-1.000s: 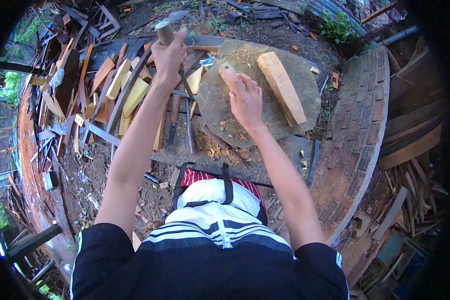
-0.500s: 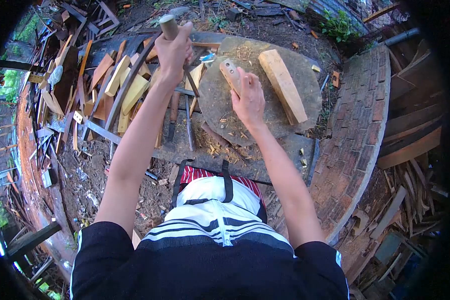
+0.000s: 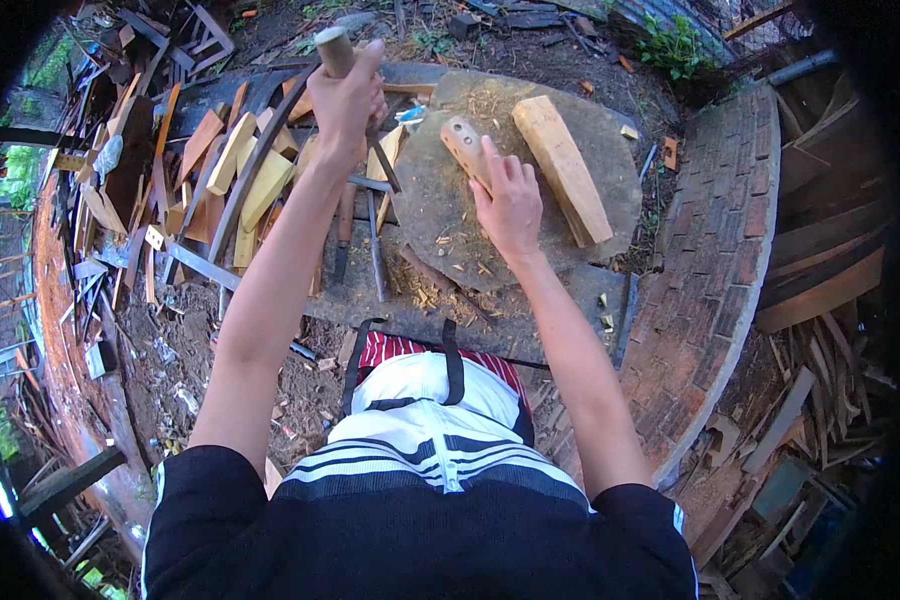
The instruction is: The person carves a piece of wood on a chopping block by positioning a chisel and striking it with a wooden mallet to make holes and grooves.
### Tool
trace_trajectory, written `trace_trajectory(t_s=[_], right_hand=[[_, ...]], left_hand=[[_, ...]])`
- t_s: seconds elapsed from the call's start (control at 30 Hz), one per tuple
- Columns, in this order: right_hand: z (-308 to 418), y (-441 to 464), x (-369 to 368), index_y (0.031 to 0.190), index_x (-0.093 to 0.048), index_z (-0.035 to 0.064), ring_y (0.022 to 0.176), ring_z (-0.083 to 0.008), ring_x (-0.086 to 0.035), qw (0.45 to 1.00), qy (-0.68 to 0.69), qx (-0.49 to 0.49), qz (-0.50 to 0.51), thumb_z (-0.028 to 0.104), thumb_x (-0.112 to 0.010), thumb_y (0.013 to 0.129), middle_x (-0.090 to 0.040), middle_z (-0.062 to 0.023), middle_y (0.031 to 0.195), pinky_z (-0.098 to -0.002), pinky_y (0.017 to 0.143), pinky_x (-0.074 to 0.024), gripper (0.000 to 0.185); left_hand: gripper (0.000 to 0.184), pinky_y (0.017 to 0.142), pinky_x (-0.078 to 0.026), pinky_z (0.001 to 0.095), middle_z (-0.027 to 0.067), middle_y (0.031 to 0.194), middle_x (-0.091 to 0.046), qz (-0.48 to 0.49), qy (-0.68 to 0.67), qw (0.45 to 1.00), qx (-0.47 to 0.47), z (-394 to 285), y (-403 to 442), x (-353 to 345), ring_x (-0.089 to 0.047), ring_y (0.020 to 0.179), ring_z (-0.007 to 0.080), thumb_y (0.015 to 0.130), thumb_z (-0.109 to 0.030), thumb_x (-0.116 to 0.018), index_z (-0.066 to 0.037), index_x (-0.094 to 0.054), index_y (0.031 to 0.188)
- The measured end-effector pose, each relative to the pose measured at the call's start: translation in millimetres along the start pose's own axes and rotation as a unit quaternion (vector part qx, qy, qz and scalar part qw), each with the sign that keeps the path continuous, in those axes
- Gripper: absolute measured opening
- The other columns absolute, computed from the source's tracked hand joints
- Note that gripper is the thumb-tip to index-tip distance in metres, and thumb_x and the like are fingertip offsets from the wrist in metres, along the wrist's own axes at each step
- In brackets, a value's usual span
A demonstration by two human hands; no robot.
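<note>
My left hand is closed around a tool with a thick round wooden handle. A narrow dark metal blade sticks out below the fist, its tip over the left edge of a round chopping block. My right hand grips the near end of a small wooden piece with round holes in its top and side. The hand covers that end, and the piece is tilted above the block. To its right lies a thick squared wood block, apart from my hand.
Left of the chopping block lie several wood offcuts, a wooden-handled tool and a metal rod. Wood shavings and a bark strip are near the front. A curved brick ledge runs along the right.
My right hand has shifted slightly right with the holed wooden piece, and its fingers have curled more around it. My left hand and its tool have barely moved.
</note>
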State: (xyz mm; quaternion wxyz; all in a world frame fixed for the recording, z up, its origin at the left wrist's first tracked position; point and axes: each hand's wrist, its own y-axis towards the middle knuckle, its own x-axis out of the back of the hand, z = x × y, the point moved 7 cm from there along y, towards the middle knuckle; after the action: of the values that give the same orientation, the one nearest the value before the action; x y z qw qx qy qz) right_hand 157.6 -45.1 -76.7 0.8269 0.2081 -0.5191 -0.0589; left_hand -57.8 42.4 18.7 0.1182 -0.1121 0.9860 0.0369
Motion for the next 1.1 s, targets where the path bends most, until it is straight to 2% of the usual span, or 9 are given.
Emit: trace_trajectory(t_s=[0.17, 0.23, 0.37, 0.43, 0.5, 0.57, 0.83, 0.97, 1.1], right_hand=[[0.5, -4.5, -4.2, 0.149, -0.048, 0.0095, 0.098, -0.0303, -0.06, 1.0, 0.007, 0.009, -0.02, 0.022, -0.081, 0.082, -0.064, -0.0103, 0.108, -0.0418, 0.086, -0.0511, 0.075], [-4.1, -5.3, -10.2, 0.149, -0.049, 0.0118, 0.1, -0.0308, -0.061, 1.0, -0.005, 0.012, 0.01, 0.023, -0.081, 0.082, -0.065, -0.0101, 0.111, -0.0425, 0.085, -0.0513, 0.074], [-8.7, -5.8, -11.9, 0.148, -0.051, 0.0176, 0.101, -0.0308, -0.062, 0.999, 0.004, 0.01, 0.038, 0.023, -0.081, 0.082, -0.066, -0.0085, 0.112, -0.0426, 0.084, -0.0518, 0.073], [-9.6, -5.3, -12.1, 0.148, -0.051, 0.0229, 0.099, -0.0305, -0.062, 0.999, 0.013, 0.013, 0.044, 0.023, -0.081, 0.082, -0.067, -0.0065, 0.11, -0.043, 0.083, -0.0523, 0.072], [-11.5, -4.2, -12.3, 0.148, -0.051, 0.0233, 0.098, -0.0303, -0.062, 0.999, 0.016, 0.011, 0.047, 0.023, -0.081, 0.082, -0.067, -0.0063, 0.109, -0.0429, 0.082, -0.0525, 0.072], [-12.1, -4.2, -12.6, 0.148, -0.052, 0.0237, 0.097, -0.03, -0.062, 0.999, 0.02, 0.009, 0.049, 0.023, -0.081, 0.083, -0.066, -0.006, 0.108, -0.0428, 0.082, -0.0526, 0.071], [-10.5, -3.8, -9.3, 0.148, -0.051, 0.0221, 0.096, -0.0327, -0.061, 0.998, 0.02, 0.004, 0.057, 0.024, -0.079, 0.085, -0.065, -0.0075, 0.109, -0.0433, 0.085, -0.0538, 0.069], [-12.0, -1.5, -7.8, 0.148, -0.051, 0.0236, 0.096, -0.0322, -0.061, 0.998, 0.026, -0.003, 0.058, 0.024, -0.08, 0.084, -0.066, -0.0072, 0.109, -0.0432, 0.085, -0.0541, 0.07], [-21.7, 11.9, -10.6, 0.145, -0.055, 0.0271, 0.102, -0.0314, -0.061, 0.992, 0.04, -0.003, 0.118, 0.023, -0.081, 0.083, -0.067, -0.0054, 0.113, -0.0441, 0.092, -0.0518, 0.067]], left_hand=[[0.031, 0.046, -0.036, 0.0266, -0.0028, 0.059, -0.044, -0.001, -0.03, 0.999, -0.043, -7.8, 2.7, -8.2, -0.042, 0.046, 0.0075, 0.096, -0.026, -0.075, -0.009, -0.053, 0.082], [0.033, 0.045, -0.035, 0.0267, -0.0022, 0.058, -0.043, -0.023, -0.101, 0.992, -0.069, -11.4, 5.6, -14.5, -0.041, 0.045, 0.0083, 0.096, -0.025, -0.074, -0.009, -0.052, 0.078], [0.033, 0.046, -0.04, 0.0279, -0.0013, 0.06, -0.049, -0.008, -0.089, 0.991, -0.104, 1.1, 23.9, -28.2, -0.046, 0.048, 0.0077, 0.096, -0.022, -0.074, -0.009, -0.053, 0.074], [0.036, 0.038, -0.032, 0.0273, -0.0039, 0.055, -0.05, -0.023, -0.115, 0.99, -0.077, 13.1, 28.7, -46.3, -0.043, 0.04, 0.0079, 0.098, -0.021, -0.072, -0.012, -0.052, 0.069], [0.036, 0.039, -0.032, 0.0257, -0.004, 0.054, -0.047, -0.028, -0.106, 0.99, -0.084, 17.0, 28.6, -58.0, -0.043, 0.041, 0.0069, 0.099, -0.021, -0.072, -0.011, -0.052, 0.071], [0.035, 0.039, -0.032, 0.0262, -0.0038, 0.054, -0.048, -0.003, -0.06, 0.994, -0.09, 14.4, 25.7, -70.9, -0.043, 0.041, 0.0068, 0.098, -0.021, -0.072, -0.011, -0.053, 0.071], [0.034, 0.04, -0.036, 0.0259, -0.0026, 0.055, -0.05, 0.055, -0.049, 0.995, -0.069, 23.9, 29.2, -85.5, -0.045, 0.041, 0.0075, 0.097, -0.022, -0.073, -0.009, -0.054, 0.072], [0.03, 0.039, -0.037, 0.0262, -0.0013, 0.055, -0.051, 0.091, -0.014, 0.994, -0.066, 25.1, 27.2, -90.7, -0.047, 0.041, 0.0087, 0.097, -0.018, -0.07, -0.008, -0.054, 0.073], [0.027, 0.039, -0.038, 0.026, -0.001, 0.055, -0.052, 0.141, 0.018, 0.987, -0.079, 21.7, 26.3, -92.8, -0.049, 0.042, 0.009, 0.097, -0.016, -0.067, -0.006, -0.055, 0.075]])
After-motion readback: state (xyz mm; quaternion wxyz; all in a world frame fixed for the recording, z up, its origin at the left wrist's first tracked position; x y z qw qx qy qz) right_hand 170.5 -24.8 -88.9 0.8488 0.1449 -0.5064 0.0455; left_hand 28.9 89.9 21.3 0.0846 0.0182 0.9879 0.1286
